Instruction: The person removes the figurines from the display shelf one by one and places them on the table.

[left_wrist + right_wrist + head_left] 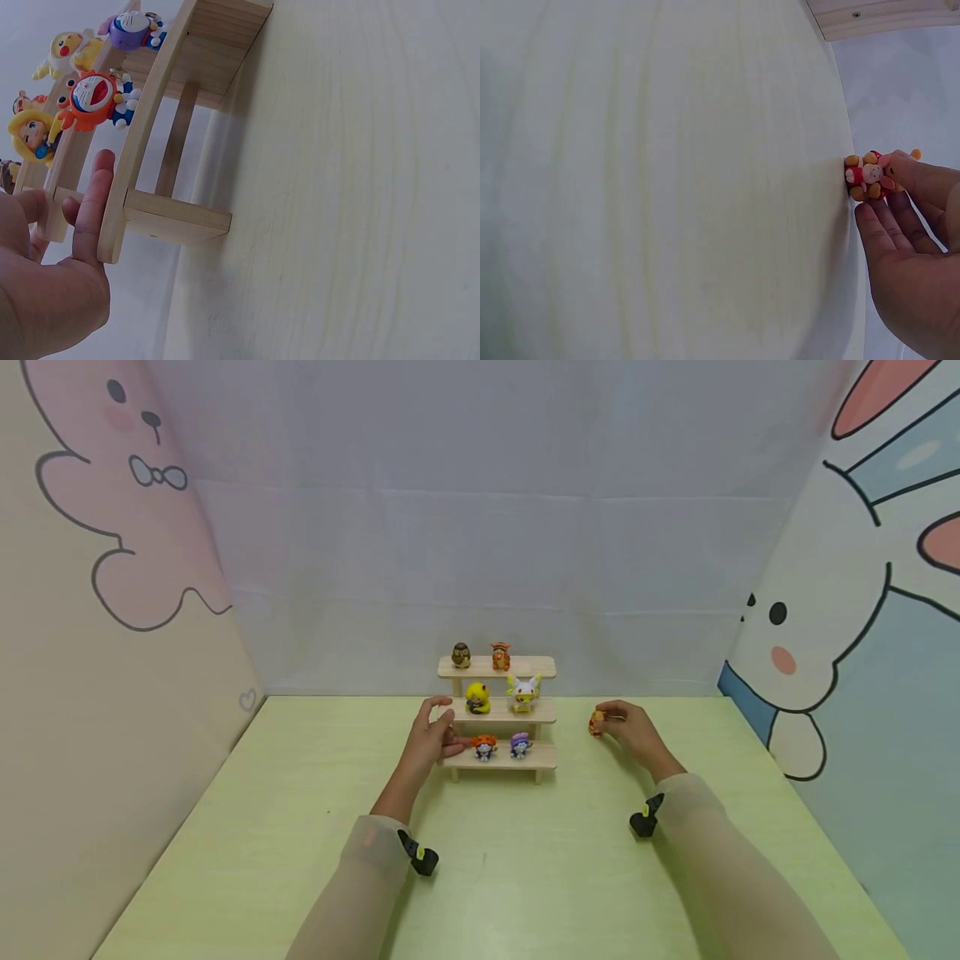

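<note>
A three-tier wooden display shelf stands on the table with small figurines on every tier. My left hand is at its left end, thumb and fingers about the middle tier's end. One finger lies along the bottom tier's end, close to an orange crab-hooded figurine. Right of the shelf, my right hand pinches a small red and orange figurine with a pink face between thumb and fingers. It is low, right by the tabletop near the back edge.
A purple-hatted figurine shares the bottom tier. On the middle tier are a yellow-haired figurine and a white-eared one. An owl and an orange tiger-like figurine occupy the top. A white cloth hangs behind the table.
</note>
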`<state>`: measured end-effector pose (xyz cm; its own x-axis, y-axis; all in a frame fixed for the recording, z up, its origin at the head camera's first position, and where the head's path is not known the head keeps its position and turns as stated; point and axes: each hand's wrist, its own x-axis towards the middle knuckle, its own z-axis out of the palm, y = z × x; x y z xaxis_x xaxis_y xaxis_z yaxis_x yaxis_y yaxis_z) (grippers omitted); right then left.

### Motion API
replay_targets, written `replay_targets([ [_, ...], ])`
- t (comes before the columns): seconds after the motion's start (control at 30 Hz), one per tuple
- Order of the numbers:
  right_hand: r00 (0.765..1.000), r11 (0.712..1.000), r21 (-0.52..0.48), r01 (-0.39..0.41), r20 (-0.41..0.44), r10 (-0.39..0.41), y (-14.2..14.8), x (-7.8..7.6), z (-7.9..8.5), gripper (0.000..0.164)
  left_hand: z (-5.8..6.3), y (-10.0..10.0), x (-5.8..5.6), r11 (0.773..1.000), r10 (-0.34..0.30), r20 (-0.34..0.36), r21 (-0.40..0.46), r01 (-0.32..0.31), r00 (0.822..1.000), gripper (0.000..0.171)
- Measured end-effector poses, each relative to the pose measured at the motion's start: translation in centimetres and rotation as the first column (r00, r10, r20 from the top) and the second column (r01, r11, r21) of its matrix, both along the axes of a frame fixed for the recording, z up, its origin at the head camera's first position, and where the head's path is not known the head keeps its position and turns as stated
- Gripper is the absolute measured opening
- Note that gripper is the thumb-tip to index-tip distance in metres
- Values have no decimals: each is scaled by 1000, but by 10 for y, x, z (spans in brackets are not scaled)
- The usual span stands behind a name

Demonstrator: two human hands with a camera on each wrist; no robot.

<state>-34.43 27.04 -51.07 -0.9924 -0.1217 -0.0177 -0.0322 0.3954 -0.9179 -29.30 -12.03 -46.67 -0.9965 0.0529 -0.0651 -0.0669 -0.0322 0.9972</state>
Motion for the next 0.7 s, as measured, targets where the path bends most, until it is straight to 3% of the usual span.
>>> replay_targets([
  [0.7,999,999,-23,-24,-22,24,1,1,22,52,-2,0,-3,1000,7,8,10,-7,1000,33],
])
